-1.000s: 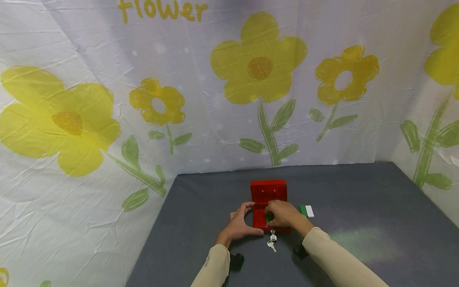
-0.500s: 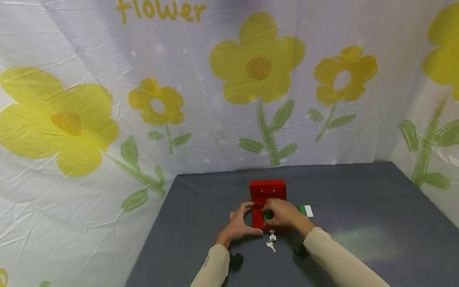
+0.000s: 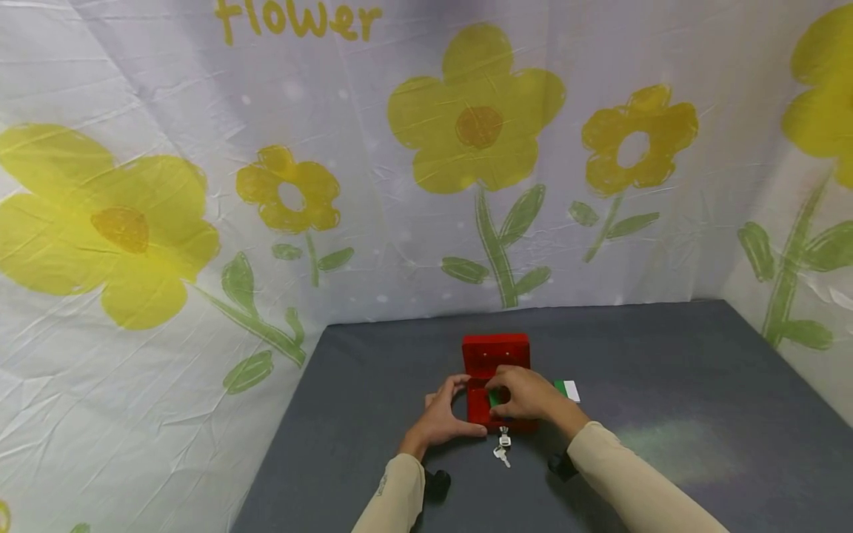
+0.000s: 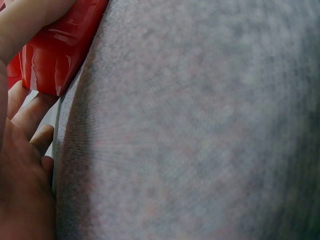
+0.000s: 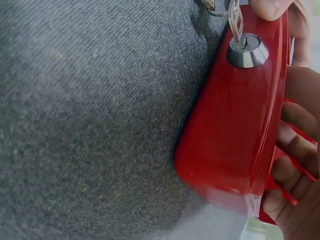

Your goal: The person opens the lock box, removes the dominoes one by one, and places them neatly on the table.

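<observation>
A red cash box [image 3: 476,409] stands on the table with its lid [image 3: 475,360] raised. My left hand [image 3: 440,423] grips its left side, thumb at the front and fingers towards the back; the left wrist view shows these fingers against the glossy red wall [image 4: 47,65]. Reaching inside the box, my right hand [image 3: 529,394] pinches a small flat green piece [image 3: 494,399], largely covered by the fingers. A key [image 5: 236,21] sits in the round metal lock [image 5: 248,56] on the front, and more keys [image 3: 502,454] hang from it over the tabletop.
A green-and-white flat piece [image 3: 568,390] lies right of the box, beside my right wrist. Dark grey cloth [image 3: 640,355] covers the table. A white backdrop [image 3: 373,281] painted with yellow flowers rises behind and at the sides.
My right hand has shifted slightly left inside the box with the green piece. My left hand keeps its place on the box. The whole view has drifted a little.
</observation>
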A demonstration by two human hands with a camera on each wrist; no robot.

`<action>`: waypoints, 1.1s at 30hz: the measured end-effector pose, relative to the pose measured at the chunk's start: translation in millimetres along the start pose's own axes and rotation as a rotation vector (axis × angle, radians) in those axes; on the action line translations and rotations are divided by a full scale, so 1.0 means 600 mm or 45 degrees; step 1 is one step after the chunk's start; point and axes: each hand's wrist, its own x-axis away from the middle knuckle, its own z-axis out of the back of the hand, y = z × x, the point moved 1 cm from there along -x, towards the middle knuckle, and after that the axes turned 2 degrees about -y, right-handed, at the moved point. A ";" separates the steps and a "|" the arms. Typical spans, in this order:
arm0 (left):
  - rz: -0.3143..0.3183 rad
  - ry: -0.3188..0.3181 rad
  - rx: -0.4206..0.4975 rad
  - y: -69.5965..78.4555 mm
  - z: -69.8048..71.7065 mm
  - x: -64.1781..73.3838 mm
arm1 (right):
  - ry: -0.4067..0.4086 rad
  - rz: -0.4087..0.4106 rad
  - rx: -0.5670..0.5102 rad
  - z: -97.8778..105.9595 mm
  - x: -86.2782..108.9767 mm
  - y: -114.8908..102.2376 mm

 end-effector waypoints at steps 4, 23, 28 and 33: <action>0.016 0.000 0.010 -0.001 0.000 0.000 | 0.010 0.010 -0.043 0.000 0.004 0.004; 0.052 0.001 0.017 0.000 0.000 0.002 | 0.062 0.031 -0.102 0.012 0.023 0.018; 0.036 -0.002 0.020 0.001 -0.001 0.001 | 0.068 0.047 -0.093 0.016 0.025 0.026; 0.040 -0.004 0.022 -0.001 -0.002 -0.001 | 0.063 0.040 -0.095 0.019 0.027 0.030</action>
